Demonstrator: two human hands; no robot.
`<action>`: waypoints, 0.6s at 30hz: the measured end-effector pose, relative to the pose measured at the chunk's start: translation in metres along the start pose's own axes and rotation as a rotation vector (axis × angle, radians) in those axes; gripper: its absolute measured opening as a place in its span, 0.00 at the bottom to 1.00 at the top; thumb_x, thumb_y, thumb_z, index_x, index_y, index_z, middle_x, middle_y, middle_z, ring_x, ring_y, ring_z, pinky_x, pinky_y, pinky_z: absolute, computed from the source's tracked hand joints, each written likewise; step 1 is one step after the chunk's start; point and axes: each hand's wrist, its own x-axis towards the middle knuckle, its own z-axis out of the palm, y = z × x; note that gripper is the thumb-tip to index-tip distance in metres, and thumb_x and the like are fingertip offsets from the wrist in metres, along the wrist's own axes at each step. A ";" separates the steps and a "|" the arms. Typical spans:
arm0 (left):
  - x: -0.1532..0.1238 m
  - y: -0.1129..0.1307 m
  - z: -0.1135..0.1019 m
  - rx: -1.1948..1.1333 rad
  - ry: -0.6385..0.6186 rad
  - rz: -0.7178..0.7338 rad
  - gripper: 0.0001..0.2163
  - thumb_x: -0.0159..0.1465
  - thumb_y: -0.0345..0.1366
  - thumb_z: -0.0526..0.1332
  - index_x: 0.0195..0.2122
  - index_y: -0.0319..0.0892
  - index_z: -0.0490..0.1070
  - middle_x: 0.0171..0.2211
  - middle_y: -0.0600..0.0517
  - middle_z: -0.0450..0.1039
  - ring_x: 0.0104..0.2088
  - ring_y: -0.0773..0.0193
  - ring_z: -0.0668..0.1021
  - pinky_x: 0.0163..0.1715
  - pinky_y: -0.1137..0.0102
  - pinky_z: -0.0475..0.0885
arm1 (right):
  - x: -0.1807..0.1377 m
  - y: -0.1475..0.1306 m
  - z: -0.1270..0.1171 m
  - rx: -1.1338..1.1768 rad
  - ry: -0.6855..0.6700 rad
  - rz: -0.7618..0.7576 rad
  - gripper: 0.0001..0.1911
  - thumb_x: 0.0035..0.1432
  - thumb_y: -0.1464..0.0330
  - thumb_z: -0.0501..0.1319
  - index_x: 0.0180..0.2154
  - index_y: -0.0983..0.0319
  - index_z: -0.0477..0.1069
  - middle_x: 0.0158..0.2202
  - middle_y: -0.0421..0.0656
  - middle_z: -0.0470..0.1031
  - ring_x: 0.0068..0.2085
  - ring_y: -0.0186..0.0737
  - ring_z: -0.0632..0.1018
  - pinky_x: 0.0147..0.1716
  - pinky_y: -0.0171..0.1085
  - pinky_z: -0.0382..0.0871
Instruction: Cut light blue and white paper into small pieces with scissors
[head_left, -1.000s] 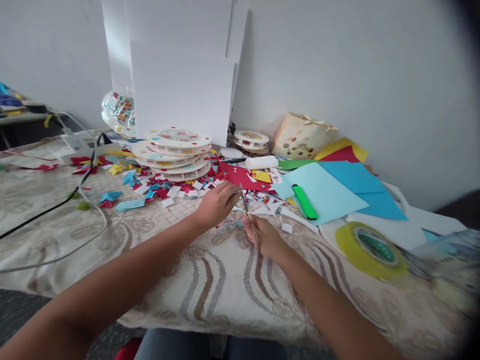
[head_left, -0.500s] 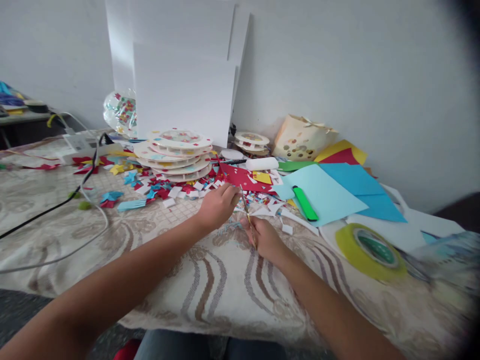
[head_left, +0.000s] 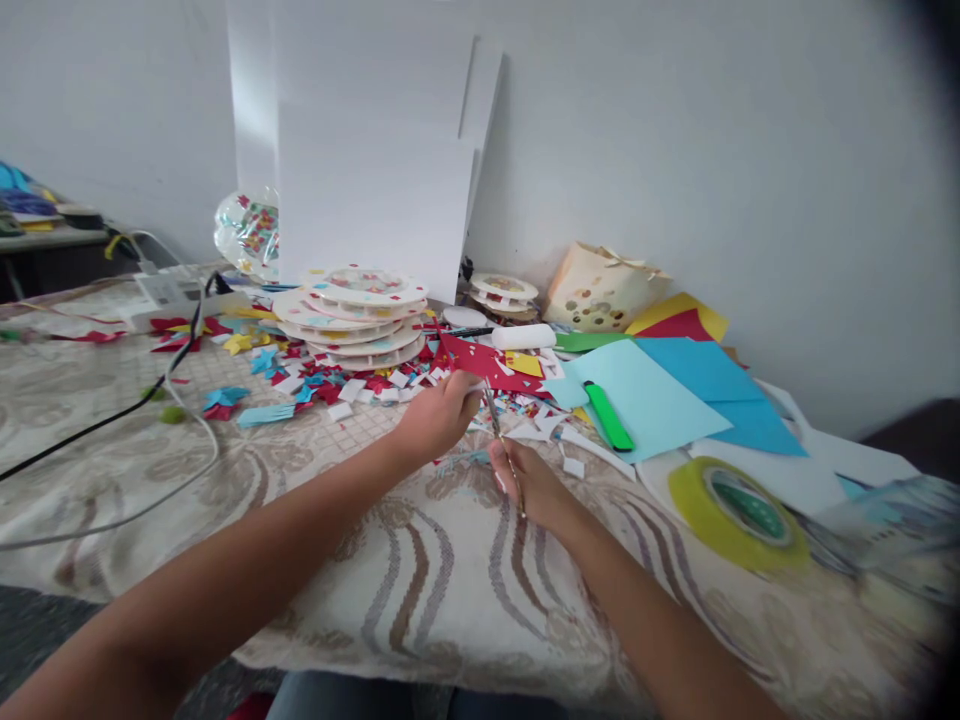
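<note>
My right hand (head_left: 536, 485) is closed around the handles of a pair of scissors (head_left: 493, 408), whose blades point up and away from me. My left hand (head_left: 439, 415) is pinched beside the blade tips, and a small white piece of paper (head_left: 475, 386) pokes out from its fingertips. The paper meets the tips of the blades or lies very near them. Behind both hands lies a red sheet of paper (head_left: 480, 362) with a yellow piece (head_left: 523, 363) and white bits on it. Small white, red and blue paper scraps (head_left: 345, 411) are strewn around.
A stack of white discs (head_left: 360, 320) stands at the back left, before tall white boards (head_left: 375, 200). To the right lie a green box cutter (head_left: 609, 418), light blue paper (head_left: 660, 405) and a yellow tape roll (head_left: 690, 500). Cables (head_left: 214, 440) cross the patterned cloth at left.
The view has tilted up slightly, so the scene sits a little lower. The scissor blades look somewhat further apart. Both hands stay close together in nearly the same place.
</note>
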 end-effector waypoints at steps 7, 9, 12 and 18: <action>0.000 -0.003 -0.001 -0.015 -0.039 0.087 0.09 0.63 0.37 0.49 0.39 0.40 0.64 0.37 0.46 0.73 0.37 0.61 0.77 0.34 0.69 0.69 | 0.001 0.000 0.001 -0.043 -0.005 0.014 0.28 0.59 0.47 0.38 0.22 0.62 0.55 0.17 0.36 0.58 0.20 0.31 0.62 0.22 0.32 0.53; 0.001 -0.004 -0.001 -0.008 -0.036 0.113 0.09 0.63 0.36 0.49 0.39 0.40 0.65 0.37 0.47 0.73 0.37 0.61 0.77 0.35 0.69 0.69 | 0.001 0.001 0.001 -0.047 0.000 0.011 0.28 0.58 0.47 0.38 0.22 0.62 0.55 0.17 0.36 0.58 0.20 0.31 0.62 0.21 0.32 0.52; 0.003 -0.007 -0.003 0.013 -0.042 0.145 0.08 0.62 0.36 0.50 0.38 0.40 0.65 0.35 0.47 0.73 0.35 0.62 0.77 0.33 0.70 0.69 | 0.001 0.001 0.001 -0.044 0.003 0.004 0.28 0.58 0.47 0.38 0.22 0.62 0.54 0.17 0.36 0.58 0.20 0.31 0.62 0.21 0.31 0.52; 0.003 -0.009 -0.005 0.090 -0.002 0.181 0.07 0.62 0.36 0.51 0.37 0.41 0.65 0.34 0.49 0.73 0.32 0.64 0.76 0.30 0.72 0.68 | 0.002 0.003 0.005 -0.070 0.034 0.004 0.28 0.58 0.47 0.39 0.21 0.62 0.56 0.16 0.36 0.59 0.19 0.31 0.62 0.20 0.31 0.50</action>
